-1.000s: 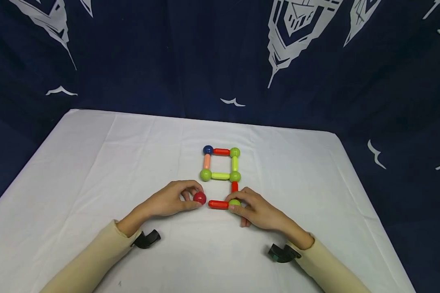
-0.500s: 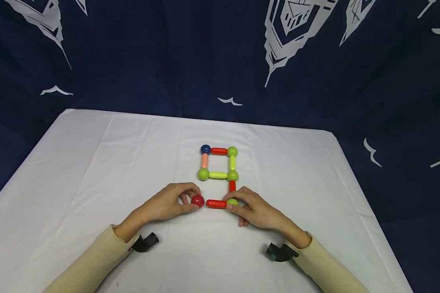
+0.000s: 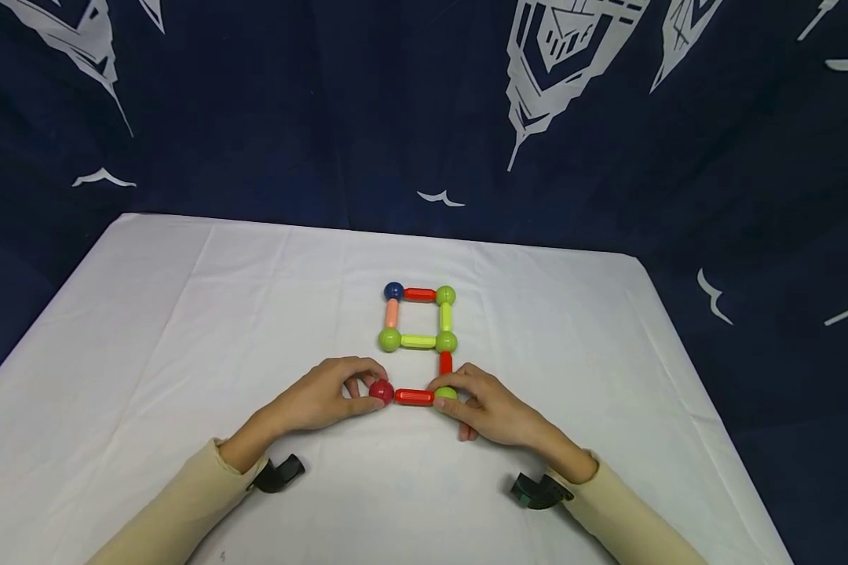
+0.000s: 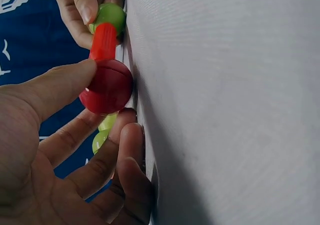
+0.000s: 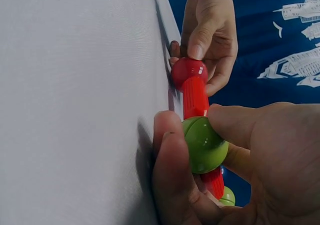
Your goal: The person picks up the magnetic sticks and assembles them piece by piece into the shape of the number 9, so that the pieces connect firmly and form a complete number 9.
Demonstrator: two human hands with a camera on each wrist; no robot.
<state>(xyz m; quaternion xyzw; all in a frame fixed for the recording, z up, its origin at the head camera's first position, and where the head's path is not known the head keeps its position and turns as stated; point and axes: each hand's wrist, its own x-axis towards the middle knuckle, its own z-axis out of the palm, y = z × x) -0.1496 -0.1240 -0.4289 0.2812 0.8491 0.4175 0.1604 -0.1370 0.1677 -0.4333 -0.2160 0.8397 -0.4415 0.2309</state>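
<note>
Between thumb and fingers, my left hand (image 3: pixel 325 396) pinches a red ball (image 3: pixel 381 391) on the table. This ball meets the left end of a red rod (image 3: pixel 414 398); in the left wrist view the red ball (image 4: pixel 107 87) and rod look joined. At the rod's other end, my right hand (image 3: pixel 498 408) pinches a green ball (image 5: pixel 204 145), partly covered by fingers in the head view. A second red rod (image 3: pixel 446 363) runs from that ball up to a green ball (image 3: pixel 447 342), the lower right corner of a square of rods and balls.
The square also has a blue ball (image 3: pixel 393 292), green balls at the upper right (image 3: pixel 445 296) and lower left (image 3: pixel 390 339), and red, pink and yellow-green rods. Everything lies on a white cloth-covered table (image 3: pixel 184 329). Behind it hangs a dark blue printed curtain (image 3: pixel 311 118).
My left hand has brought the red ball slightly nearer the front edge and against the red rod's left end, closing the small gap. The right hand keeps its hold on the green ball.
</note>
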